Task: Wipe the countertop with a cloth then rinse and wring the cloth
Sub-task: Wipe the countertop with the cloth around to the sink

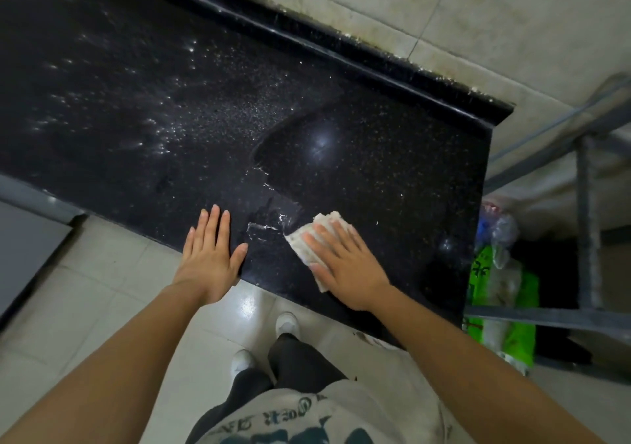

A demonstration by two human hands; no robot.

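Note:
A black speckled countertop point(205, 119) fills the upper half of the view. Its left part carries dust and water spots, while a darker wiped patch shows at the right. A pale folded cloth point(309, 238) lies flat near the front edge, and my right hand point(345, 266) presses on it with straight fingers. My left hand point(210, 255) rests flat on the counter's front edge, to the left of the cloth, fingers straight and holding nothing. Small wet streaks lie between the two hands.
A raised black backsplash point(341, 51) runs along the tiled wall. The counter ends at the right, where a grey metal rack point(587, 232) stands with a green bag point(502, 293) and plastic bags. Tiled floor and my white shoes are below.

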